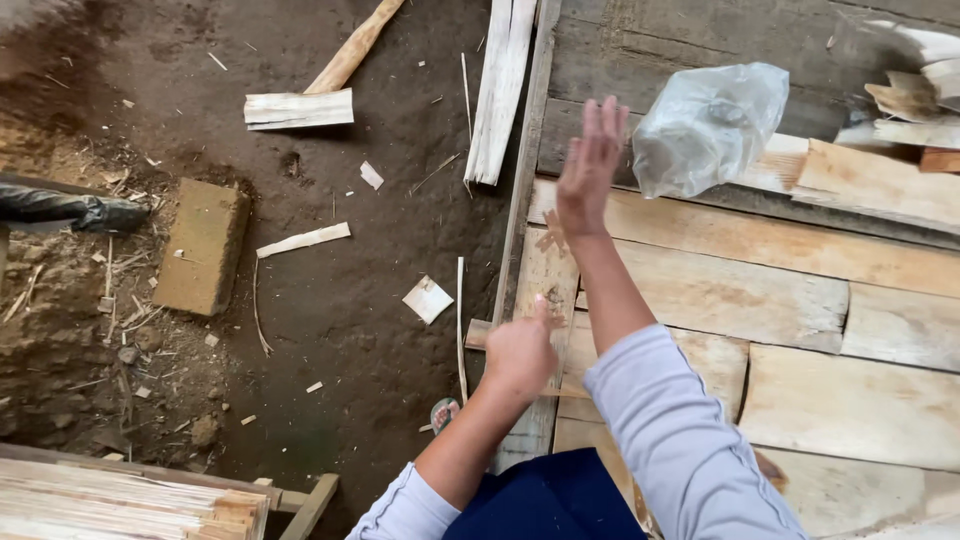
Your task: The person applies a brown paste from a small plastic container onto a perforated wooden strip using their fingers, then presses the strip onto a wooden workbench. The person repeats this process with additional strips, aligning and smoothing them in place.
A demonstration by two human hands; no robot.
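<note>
at the bottom edge of the view the person's own body is cut off: only a dark blue garment point(545, 500) and two pale grey sleeves point(680, 430) show. a stack of thin pale wood strips point(120, 505) in the bottom left corner is also cropped, so its full extent cannot be told.

the left hand point(520, 350) is closed into a loose fist, knuckles up, thumb pointing forward. it sits at the left edge of the plank floor point(850, 400), on or just over a small wooden stick point(478, 333) that pokes out to its left; whether the fingers actually grip the stick is hidden under the hand. part of a sandal point(445, 412) peeks out below the forearm on the dirt.

the right arm stretches forward, forearm bare past the pushed-up sleeve. the right hand point(590, 170) is open and empty, fingers spread and pointing away, slightly blurred. just beside it, to its right and not touching, a crumpled clear plastic bag point(708, 125) appears over the far planks (whether it rests on them or is off them cannot be told; what it holds is hard to make out).

on the dirt ground point(340, 300) to the left lie a tan brick point(200, 245), scattered wood offcuts point(300, 108) and a long pale slat point(500, 90) near the floor's far left edge. a dark object point(70, 208) at the left edge is cut off. more pale wood pieces point(920, 90) lie blurred in the far right corner.
</note>
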